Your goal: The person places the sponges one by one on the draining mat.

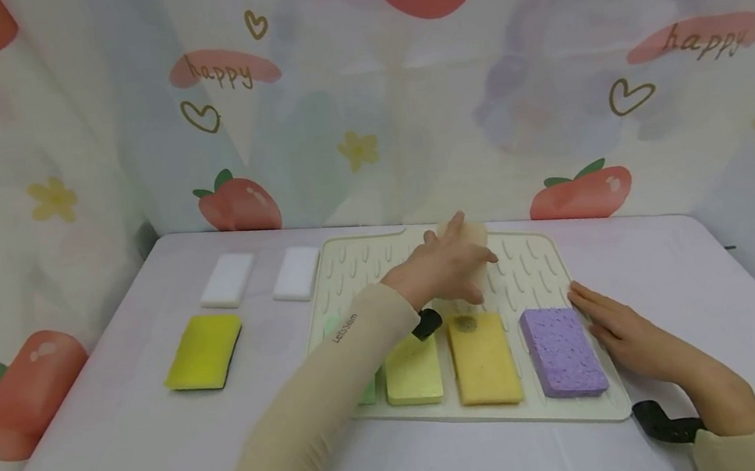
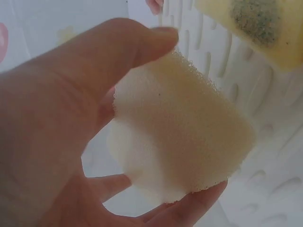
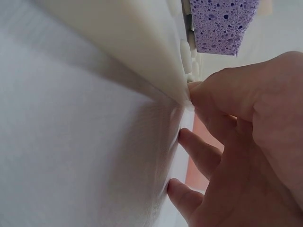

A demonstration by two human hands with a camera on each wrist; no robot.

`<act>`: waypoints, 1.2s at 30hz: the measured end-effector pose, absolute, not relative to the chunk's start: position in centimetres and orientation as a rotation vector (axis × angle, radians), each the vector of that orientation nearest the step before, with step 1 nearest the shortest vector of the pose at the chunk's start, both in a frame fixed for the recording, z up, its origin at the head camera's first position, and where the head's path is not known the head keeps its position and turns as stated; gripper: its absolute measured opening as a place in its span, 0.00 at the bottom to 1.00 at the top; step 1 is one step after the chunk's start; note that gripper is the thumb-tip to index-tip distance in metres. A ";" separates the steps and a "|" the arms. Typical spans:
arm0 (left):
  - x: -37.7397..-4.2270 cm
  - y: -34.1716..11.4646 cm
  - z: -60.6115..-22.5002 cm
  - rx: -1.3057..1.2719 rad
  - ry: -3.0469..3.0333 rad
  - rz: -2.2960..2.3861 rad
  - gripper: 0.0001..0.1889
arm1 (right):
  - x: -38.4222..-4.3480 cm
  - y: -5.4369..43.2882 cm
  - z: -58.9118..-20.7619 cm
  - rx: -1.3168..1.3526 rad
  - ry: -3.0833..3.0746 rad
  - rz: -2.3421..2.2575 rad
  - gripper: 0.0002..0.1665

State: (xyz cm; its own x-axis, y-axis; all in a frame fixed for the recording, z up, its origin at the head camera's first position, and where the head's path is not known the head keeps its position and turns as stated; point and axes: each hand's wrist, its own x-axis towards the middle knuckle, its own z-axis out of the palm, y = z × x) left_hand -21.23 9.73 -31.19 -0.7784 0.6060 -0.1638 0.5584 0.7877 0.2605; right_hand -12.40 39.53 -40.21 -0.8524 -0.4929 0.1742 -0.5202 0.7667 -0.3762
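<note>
My left hand (image 1: 443, 263) is over the back part of a cream ridged silicone mat (image 1: 535, 255). It grips a cream, porous sponge (image 2: 189, 127) by its edges, thumb on one side and fingers on the opposite side. In the head view the hand partly covers this sponge (image 1: 475, 233). My right hand (image 1: 633, 330) rests at the mat's right edge, beside a purple sponge (image 1: 563, 352). In the right wrist view its thumb (image 3: 222, 90) touches the mat's rim (image 3: 161, 66), while other fingertips (image 3: 182, 189) rest on the white tablecloth.
Along the mat's front lie an orange-yellow sponge (image 1: 486, 367) with a dark spot, a pale yellow sponge (image 1: 412, 376) and a green one (image 1: 367, 395), mostly hidden by the left sleeve. Left of the mat are two white sponges (image 1: 227, 280) (image 1: 296, 273) and a bright yellow sponge (image 1: 204, 351).
</note>
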 end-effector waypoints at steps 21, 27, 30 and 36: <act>-21.0 14.2 -30.9 0.868 2.738 0.282 0.36 | -12.3 39.8 -40.2 0.802 -2.920 0.621 0.31; -20.8 15.5 -30.8 0.826 2.777 0.262 0.35 | -12.4 39.7 -40.1 0.794 -2.924 0.621 0.31; -20.6 16.1 -31.0 0.784 2.775 0.253 0.36 | -12.5 39.7 -40.1 0.788 -2.933 0.636 0.31; -20.0 17.1 -31.3 0.795 2.808 0.163 0.36 | -12.5 39.9 -40.4 0.818 -2.893 0.628 0.32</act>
